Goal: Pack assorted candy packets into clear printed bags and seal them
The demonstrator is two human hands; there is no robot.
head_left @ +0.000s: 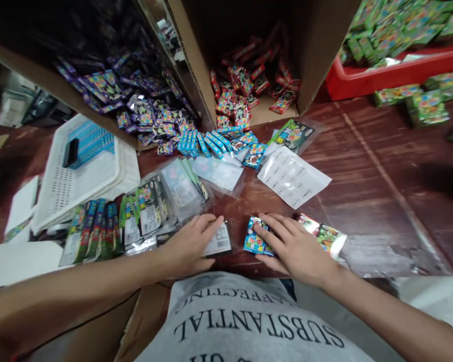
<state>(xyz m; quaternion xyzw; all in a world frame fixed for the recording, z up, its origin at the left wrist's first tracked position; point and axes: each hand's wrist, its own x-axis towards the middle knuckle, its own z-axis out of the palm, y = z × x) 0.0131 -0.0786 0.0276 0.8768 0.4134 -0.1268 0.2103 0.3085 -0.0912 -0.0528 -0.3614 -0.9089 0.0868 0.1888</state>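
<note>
My left hand [194,244] rests over a flat clear bag with a white barcode label [219,240], thumb and fingers apart. My right hand [292,244] is closed around a small blue printed box [253,236], fingers over its top and thumb along its near side. Under and beside the right wrist lies a white, red and green printed packet [326,236], partly hidden. Beyond the hands, several more blue boxes [189,143] stand and lean in a row. A white printed sheet [292,176] in clear plastic lies beyond my right hand.
Open cardboard boxes hold purple packs [147,113] and red packs [239,80] at the back. Green packs fill a red tray [335,80] at right. A white perforated basket [56,186] stands at left, near filled bags [147,206] and upright packs [94,226].
</note>
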